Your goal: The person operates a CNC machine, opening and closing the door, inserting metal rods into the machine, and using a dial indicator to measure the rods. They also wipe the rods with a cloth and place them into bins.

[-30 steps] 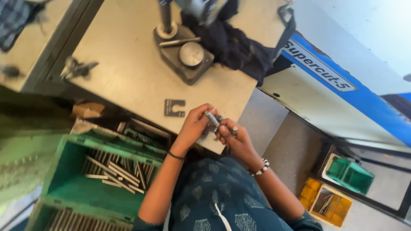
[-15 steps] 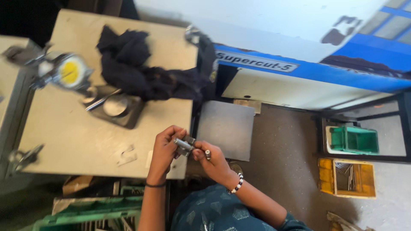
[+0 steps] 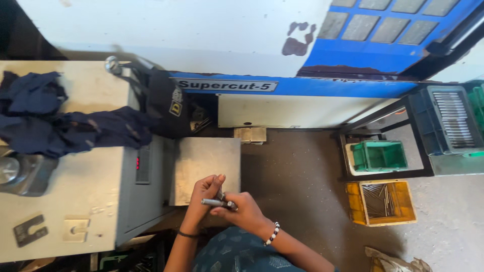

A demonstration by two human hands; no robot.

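Hands meet over our lap: left hand (image 3: 201, 194) and right hand (image 3: 242, 211) both pinch a short metal pin (image 3: 218, 203) held level between them, so we judge handling mid-way, the pin not yet set down, yellow bin of pins (image 3: 381, 202) well to the right.

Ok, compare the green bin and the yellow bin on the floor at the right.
The green bin looks empty inside; the yellow bin holds a loose pile of thin metal rods. The green bin sits under a dark metal frame, farther from the person; the yellow bin stands on open floor, nearer. The yellow bin looks wider and shallower. Both are open-topped rectangular plastic bins.
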